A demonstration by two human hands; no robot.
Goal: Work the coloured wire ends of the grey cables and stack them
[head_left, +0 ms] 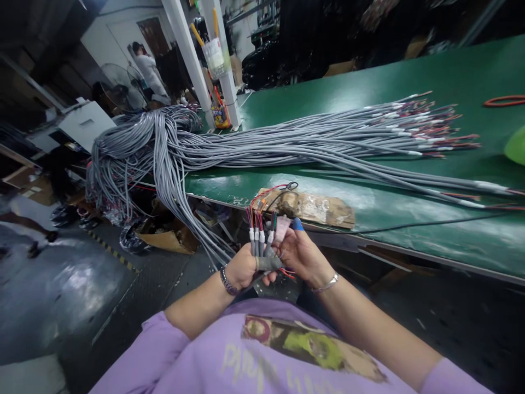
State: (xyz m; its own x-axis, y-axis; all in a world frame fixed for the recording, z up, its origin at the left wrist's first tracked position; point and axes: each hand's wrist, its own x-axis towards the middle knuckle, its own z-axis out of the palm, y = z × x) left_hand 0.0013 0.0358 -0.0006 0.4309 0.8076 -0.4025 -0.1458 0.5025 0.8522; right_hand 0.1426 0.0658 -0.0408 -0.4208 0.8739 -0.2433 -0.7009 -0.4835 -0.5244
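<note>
My left hand (243, 266) is closed around several grey cables (256, 246) just above the bench's front edge. Their ends point up, with white sleeves (262, 236) and thin red, blue and dark wires fanning out. A grey wrap (268, 264) crosses the bundle by my left thumb; whether it is on the thumb cannot be made out. My right hand (301, 253) is beside the bundle, fingers bent against the rightmost cable (270, 238), which leans toward it. One right fingertip is covered in blue, another in pale pink. More coloured wire ends (288, 272) poke out below, between the hands.
A long pile of grey cables (254, 143) lies across the green bench (430, 235) and hangs off its left side. Before my hands is a taped cardboard piece (324, 209) with a dark cord (410, 223). A white post (192, 60) stands behind. A person (148, 68) is far left.
</note>
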